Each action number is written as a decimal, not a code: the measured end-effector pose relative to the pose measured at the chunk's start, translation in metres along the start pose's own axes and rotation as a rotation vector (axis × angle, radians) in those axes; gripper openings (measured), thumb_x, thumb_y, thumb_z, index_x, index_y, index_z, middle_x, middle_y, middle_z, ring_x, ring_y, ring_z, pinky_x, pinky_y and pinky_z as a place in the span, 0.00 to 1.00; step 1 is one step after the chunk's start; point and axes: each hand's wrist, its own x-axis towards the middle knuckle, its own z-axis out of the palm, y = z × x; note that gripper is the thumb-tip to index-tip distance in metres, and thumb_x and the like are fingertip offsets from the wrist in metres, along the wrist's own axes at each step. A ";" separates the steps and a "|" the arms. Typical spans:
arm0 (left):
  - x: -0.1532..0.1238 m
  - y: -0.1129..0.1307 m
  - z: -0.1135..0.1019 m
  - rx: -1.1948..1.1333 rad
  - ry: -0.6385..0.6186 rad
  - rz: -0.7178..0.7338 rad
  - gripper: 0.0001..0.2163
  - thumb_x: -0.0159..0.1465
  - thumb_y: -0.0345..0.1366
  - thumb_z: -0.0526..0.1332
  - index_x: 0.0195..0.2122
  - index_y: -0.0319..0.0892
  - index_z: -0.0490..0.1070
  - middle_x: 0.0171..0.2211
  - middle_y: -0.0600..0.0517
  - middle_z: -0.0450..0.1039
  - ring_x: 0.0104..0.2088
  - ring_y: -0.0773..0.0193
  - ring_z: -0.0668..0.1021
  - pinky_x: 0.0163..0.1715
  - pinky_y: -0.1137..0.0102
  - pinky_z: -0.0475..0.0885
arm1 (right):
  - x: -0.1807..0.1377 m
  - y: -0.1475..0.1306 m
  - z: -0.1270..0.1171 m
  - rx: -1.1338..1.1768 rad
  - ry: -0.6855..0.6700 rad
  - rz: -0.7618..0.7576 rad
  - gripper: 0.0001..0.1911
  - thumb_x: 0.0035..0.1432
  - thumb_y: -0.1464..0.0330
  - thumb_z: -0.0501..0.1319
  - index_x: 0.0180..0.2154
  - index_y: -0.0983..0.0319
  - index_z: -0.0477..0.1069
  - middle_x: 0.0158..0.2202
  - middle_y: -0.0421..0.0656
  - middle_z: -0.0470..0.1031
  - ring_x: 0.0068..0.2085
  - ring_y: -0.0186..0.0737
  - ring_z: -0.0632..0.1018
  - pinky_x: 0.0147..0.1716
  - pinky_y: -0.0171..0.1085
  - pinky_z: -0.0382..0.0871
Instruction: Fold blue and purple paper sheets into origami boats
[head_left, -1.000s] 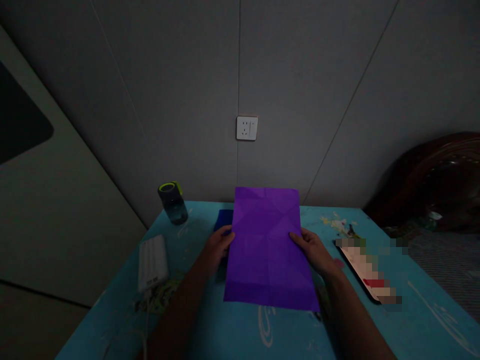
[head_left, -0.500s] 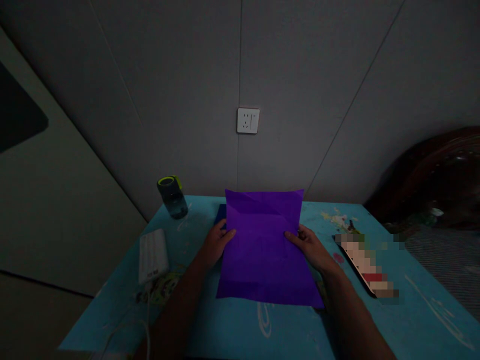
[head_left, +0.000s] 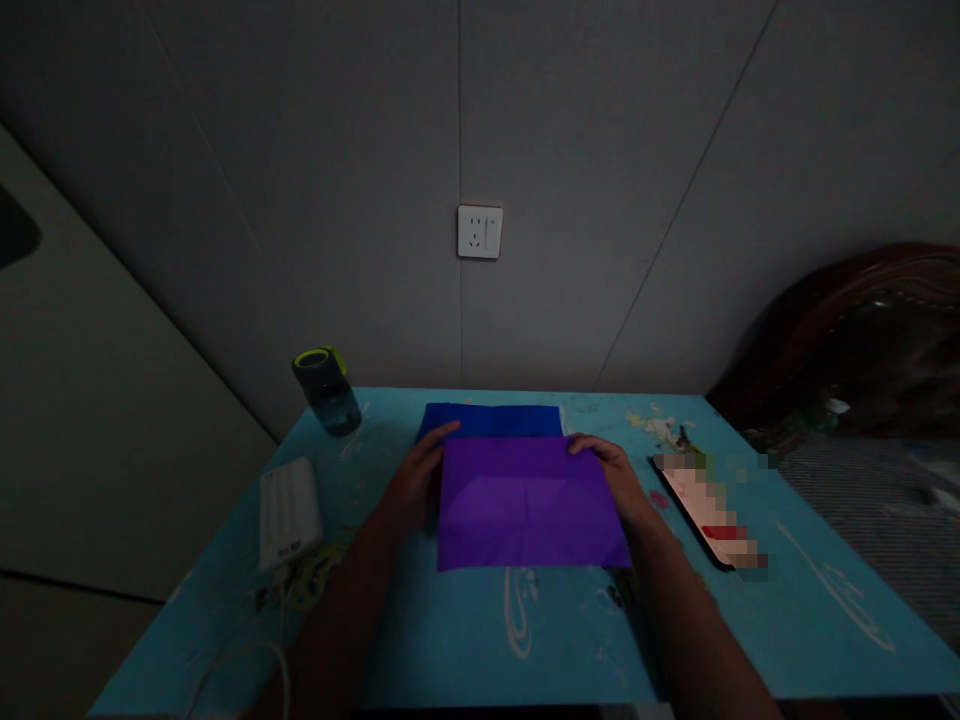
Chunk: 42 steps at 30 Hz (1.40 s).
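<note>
A creased sheet of purple paper is held up between my two hands above the table, its upper edge folded over so that it looks shorter than wide. My left hand grips its upper left side, with the thumb near the top edge. At the upper right corner, my right hand has its fingers closed on the paper. Behind the purple paper a dark blue sheet lies on the table, partly hidden by it.
On the left of the blue patterned table stand a dark water bottle and a white power bank with a cable. A phone, its screen blurred out, lies on the right. A wall socket is above the table's back edge.
The purple paper went from a tall open sheet to a shorter folded shape, and both hands moved to its top edge. More of the blue sheet behind now shows. The view shifted slightly.
</note>
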 end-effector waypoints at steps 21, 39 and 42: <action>0.013 -0.016 -0.012 0.109 0.046 0.117 0.33 0.51 0.34 0.72 0.58 0.41 0.65 0.41 0.46 0.81 0.38 0.55 0.82 0.41 0.62 0.76 | -0.002 0.000 0.012 0.092 -0.053 0.063 0.34 0.58 0.47 0.60 0.62 0.54 0.62 0.45 0.45 0.81 0.44 0.46 0.81 0.42 0.43 0.73; 0.006 -0.027 -0.005 0.275 0.069 0.120 0.25 0.55 0.40 0.70 0.54 0.42 0.72 0.50 0.45 0.77 0.51 0.48 0.77 0.52 0.57 0.71 | -0.002 0.017 0.030 -0.170 -0.007 -0.041 0.21 0.53 0.57 0.68 0.46 0.60 0.75 0.42 0.45 0.82 0.38 0.48 0.81 0.41 0.46 0.76; 0.006 -0.026 -0.002 0.287 0.079 0.151 0.24 0.56 0.39 0.69 0.55 0.44 0.71 0.52 0.46 0.77 0.52 0.50 0.77 0.54 0.58 0.70 | -0.003 0.023 0.029 -0.379 -0.003 -0.207 0.16 0.57 0.60 0.64 0.46 0.58 0.77 0.43 0.45 0.81 0.43 0.50 0.79 0.46 0.48 0.73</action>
